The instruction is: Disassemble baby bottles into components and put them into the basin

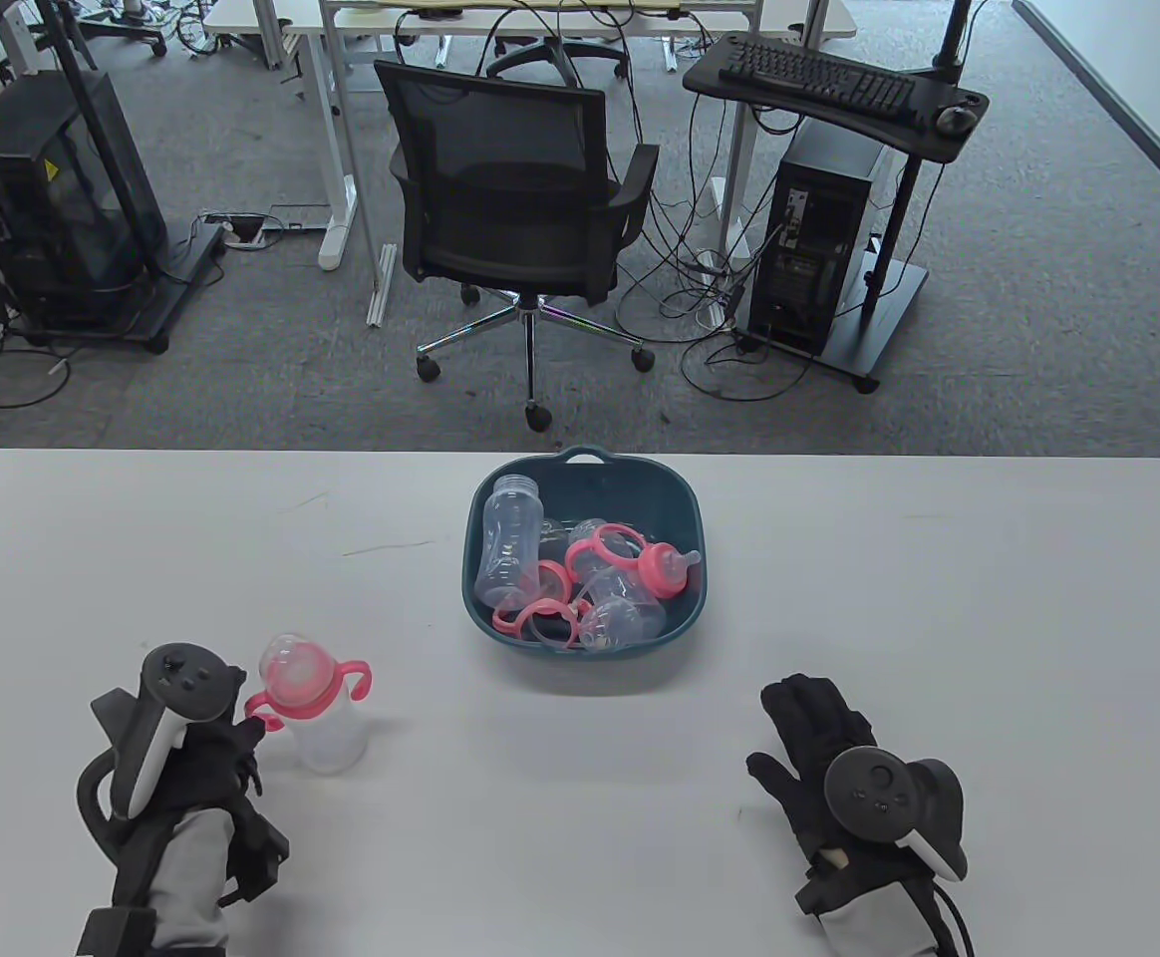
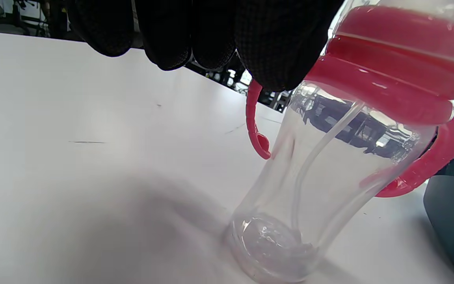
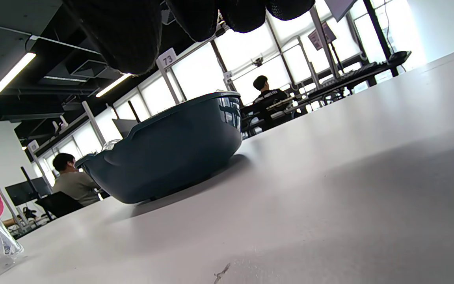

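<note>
White and wide, the table (image 1: 939, 598) carries one dark teal basin (image 1: 685, 518) near the middle of its far edge, holding at least three clear bottle bodies and several pink collars and handle rings tangled together. One assembled baby bottle (image 1: 316, 710) with two pink handles stands upright near the near-left corner. Beside it the left hand (image 1: 231, 758) touches one handle, fingers loosely curled. Near the near-right corner, the right hand (image 1: 824, 763) rests flat, fingers relaxed, holding nothing.

Clear bottle (image 1: 326, 723) with pink collar, dark teal basin (image 1: 580, 638), white table (image 1: 839, 598).
</note>
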{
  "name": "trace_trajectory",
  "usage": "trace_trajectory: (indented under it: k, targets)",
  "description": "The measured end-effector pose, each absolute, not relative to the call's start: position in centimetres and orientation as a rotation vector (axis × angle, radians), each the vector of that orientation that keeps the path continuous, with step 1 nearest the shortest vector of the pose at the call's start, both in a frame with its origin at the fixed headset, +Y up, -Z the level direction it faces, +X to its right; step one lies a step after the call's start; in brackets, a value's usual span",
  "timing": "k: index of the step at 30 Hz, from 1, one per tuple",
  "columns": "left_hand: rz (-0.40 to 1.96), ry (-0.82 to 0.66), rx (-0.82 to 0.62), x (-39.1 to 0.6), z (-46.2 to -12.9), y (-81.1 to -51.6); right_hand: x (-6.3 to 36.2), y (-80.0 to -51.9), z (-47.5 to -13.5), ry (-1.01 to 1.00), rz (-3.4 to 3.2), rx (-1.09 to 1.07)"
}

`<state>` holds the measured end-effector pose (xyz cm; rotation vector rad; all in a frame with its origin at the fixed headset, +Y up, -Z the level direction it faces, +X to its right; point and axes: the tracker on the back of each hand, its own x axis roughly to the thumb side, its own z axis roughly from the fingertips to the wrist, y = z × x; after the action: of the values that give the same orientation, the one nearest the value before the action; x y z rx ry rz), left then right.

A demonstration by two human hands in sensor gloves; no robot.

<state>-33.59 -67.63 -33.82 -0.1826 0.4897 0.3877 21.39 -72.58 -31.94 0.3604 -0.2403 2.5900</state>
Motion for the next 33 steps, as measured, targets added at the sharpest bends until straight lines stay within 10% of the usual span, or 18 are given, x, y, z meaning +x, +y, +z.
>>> trace_trajectory:
  k: [33]
  targets:
    - [0.519,0.214,0.027,-28.8,-33.7,-65.5,21.5,-72.6,-32.3,-0.225,2.575,0.351]
